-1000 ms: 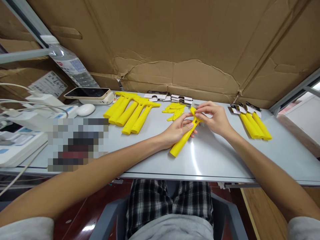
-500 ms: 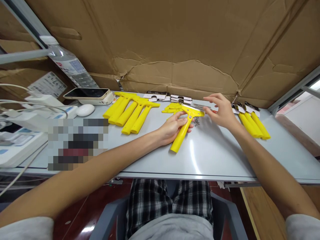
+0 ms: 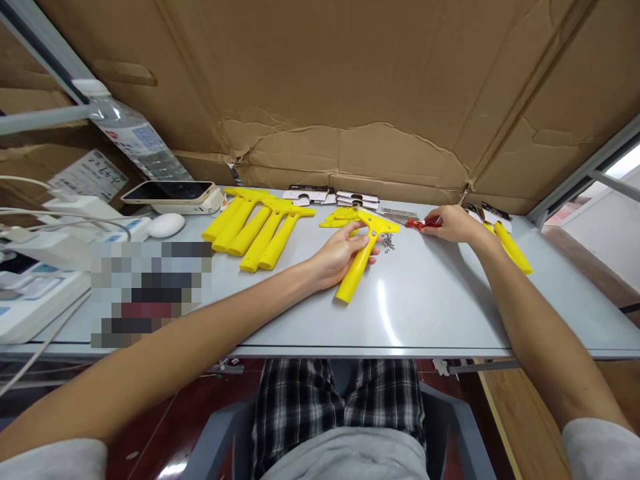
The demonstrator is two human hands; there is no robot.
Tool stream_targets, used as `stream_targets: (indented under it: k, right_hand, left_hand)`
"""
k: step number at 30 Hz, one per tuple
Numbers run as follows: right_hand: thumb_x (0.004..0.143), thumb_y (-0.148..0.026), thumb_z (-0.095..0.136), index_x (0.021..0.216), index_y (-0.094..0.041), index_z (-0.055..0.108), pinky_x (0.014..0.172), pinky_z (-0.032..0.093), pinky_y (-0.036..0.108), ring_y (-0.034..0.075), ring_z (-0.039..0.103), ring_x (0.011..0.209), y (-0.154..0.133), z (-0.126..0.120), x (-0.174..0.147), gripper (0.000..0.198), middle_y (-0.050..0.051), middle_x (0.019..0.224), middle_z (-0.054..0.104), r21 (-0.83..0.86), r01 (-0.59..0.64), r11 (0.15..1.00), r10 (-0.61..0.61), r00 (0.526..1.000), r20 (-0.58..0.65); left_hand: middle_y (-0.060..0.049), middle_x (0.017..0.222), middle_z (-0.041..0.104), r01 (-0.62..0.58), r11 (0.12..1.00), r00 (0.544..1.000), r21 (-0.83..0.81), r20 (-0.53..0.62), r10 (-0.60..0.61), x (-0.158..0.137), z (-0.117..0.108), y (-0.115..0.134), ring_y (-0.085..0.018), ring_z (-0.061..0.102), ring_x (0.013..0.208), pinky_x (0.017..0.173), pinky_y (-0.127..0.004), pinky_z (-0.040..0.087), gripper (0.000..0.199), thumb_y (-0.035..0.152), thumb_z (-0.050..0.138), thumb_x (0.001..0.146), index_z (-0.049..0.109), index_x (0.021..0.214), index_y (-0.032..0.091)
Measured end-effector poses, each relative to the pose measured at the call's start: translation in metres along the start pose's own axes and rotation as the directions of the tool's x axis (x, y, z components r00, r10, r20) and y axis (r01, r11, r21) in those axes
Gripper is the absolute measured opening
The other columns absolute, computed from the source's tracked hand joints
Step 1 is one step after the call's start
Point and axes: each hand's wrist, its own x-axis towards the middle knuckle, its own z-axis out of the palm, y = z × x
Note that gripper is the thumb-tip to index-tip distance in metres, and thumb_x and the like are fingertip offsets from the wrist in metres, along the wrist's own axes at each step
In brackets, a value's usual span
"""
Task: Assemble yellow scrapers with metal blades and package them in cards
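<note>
My left hand (image 3: 340, 259) is wrapped around the neck of a yellow scraper handle (image 3: 356, 272), whose wide head points away from me and whose grip slants toward me. To its right, my right hand (image 3: 449, 224) has its fingers closed on a screwdriver (image 3: 421, 224) with a red handle, low over the table. A small heap of screws (image 3: 389, 243) lies just right of the held scraper's head. Behind that head are flat yellow plates (image 3: 341, 216), partly hidden. Thin metal blades (image 3: 397, 213) lie near the screwdriver.
Several yellow scraper handles (image 3: 273, 235) lie in a row on the left. More yellow scrapers (image 3: 514, 250) rest at right behind my arm. Packaging cards (image 3: 357, 199) stand along the cardboard wall (image 3: 350, 87). A phone (image 3: 170, 192), white mouse (image 3: 167, 225), bottle (image 3: 137, 137) and power strip (image 3: 45, 293) crowd the left.
My right hand has moved away from the scraper's head, lower and to the right, and has closed on the red screwdriver. My left hand keeps its hold on the scraper.
</note>
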Motion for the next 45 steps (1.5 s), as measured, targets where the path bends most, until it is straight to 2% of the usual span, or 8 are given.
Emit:
stream_targets:
  k: [4,8,10,14,18,20,33,45]
  right_hand:
    - [0.091,-0.048,0.073,0.108,-0.016,0.084,0.08,0.049,0.027,0.012,0.063,0.083,0.005,-0.003,-0.001,0.038,0.009,0.101,0.077,0.088,0.024,0.996,-0.019,0.998,-0.061]
    - [0.089,-0.053,0.076,0.116,-0.014,0.079,0.078,0.054,0.027,0.011,0.066,0.08,0.006,-0.011,-0.005,0.048,0.01,0.1,0.076,0.428,0.09,0.899,0.042,0.956,-0.289]
    - [0.087,-0.056,0.079,0.119,-0.013,0.074,0.074,0.057,0.026,0.011,0.066,0.078,0.004,-0.018,-0.006,0.054,0.01,0.1,0.075,0.566,0.194,0.802,0.09,0.896,-0.436]
    - [0.085,-0.061,0.081,0.11,-0.017,0.063,0.071,0.06,0.027,0.011,0.069,0.084,-0.004,-0.033,-0.008,0.053,0.009,0.101,0.07,0.619,0.468,0.631,0.155,0.706,-0.691]
    - [0.084,-0.056,0.082,0.124,-0.022,0.055,0.064,0.058,0.025,0.011,0.068,0.086,-0.011,-0.045,-0.011,0.059,0.008,0.109,0.063,0.562,0.663,0.495,0.192,0.547,-0.815]
    - [0.086,-0.056,0.079,0.129,-0.024,0.052,0.063,0.056,0.024,0.01,0.067,0.087,-0.014,-0.049,-0.013,0.06,0.008,0.112,0.06,0.55,0.683,0.48,0.226,0.51,-0.83]
    - [0.091,-0.042,0.066,0.123,-0.023,0.053,0.063,0.051,0.021,0.009,0.065,0.085,-0.038,-0.053,-0.023,0.04,0.006,0.108,0.058,0.556,0.729,0.399,0.352,0.438,-0.827]
    - [0.078,-0.058,0.082,0.117,-0.021,0.059,0.055,0.053,0.018,0.007,0.067,0.077,-0.029,-0.05,-0.01,0.059,-0.001,0.099,0.052,0.503,0.784,0.364,0.351,0.385,-0.854]
  left_hand:
    - [-0.014,0.119,0.077,0.012,1.0,1.0,-0.001,-0.008,-0.012,0.001,0.0,0.0,-0.017,0.075,0.083,0.077,-0.033,0.063,0.032,0.009,0.065,0.102,0.058,0.132,0.02]
    - [-0.014,0.12,0.077,0.025,1.0,0.999,-0.008,-0.031,-0.025,0.0,0.001,0.001,-0.016,0.075,0.081,0.075,-0.032,0.062,0.032,0.008,0.062,0.104,0.058,0.134,0.02]
    - [-0.014,0.12,0.077,0.026,1.0,1.0,-0.013,-0.014,-0.026,0.0,0.0,0.0,-0.016,0.074,0.083,0.075,-0.032,0.061,0.034,0.008,0.064,0.102,0.06,0.134,0.019]
    - [-0.015,0.124,0.078,0.024,1.0,1.0,-0.008,0.008,-0.024,0.002,-0.003,-0.001,-0.017,0.074,0.085,0.076,-0.032,0.061,0.037,0.01,0.069,0.1,0.06,0.134,0.02]
    - [-0.016,0.127,0.077,0.011,1.0,1.0,-0.005,0.019,-0.011,0.004,-0.006,-0.003,-0.017,0.074,0.084,0.076,-0.033,0.061,0.036,0.011,0.067,0.101,0.058,0.135,0.02]
    - [-0.016,0.127,0.077,0.008,1.0,1.0,-0.001,0.024,-0.008,0.005,-0.006,-0.003,-0.017,0.074,0.084,0.075,-0.032,0.061,0.034,0.012,0.068,0.101,0.059,0.133,0.02]
    - [-0.016,0.125,0.078,0.014,1.0,1.0,0.009,0.002,-0.014,0.003,-0.003,-0.001,-0.017,0.074,0.083,0.078,-0.033,0.061,0.031,0.01,0.065,0.103,0.058,0.132,0.019]
    - [-0.016,0.122,0.077,0.016,1.0,1.0,0.026,-0.014,-0.016,0.001,0.0,0.001,-0.016,0.074,0.082,0.074,-0.031,0.062,0.031,0.006,0.059,0.104,0.057,0.133,0.017]
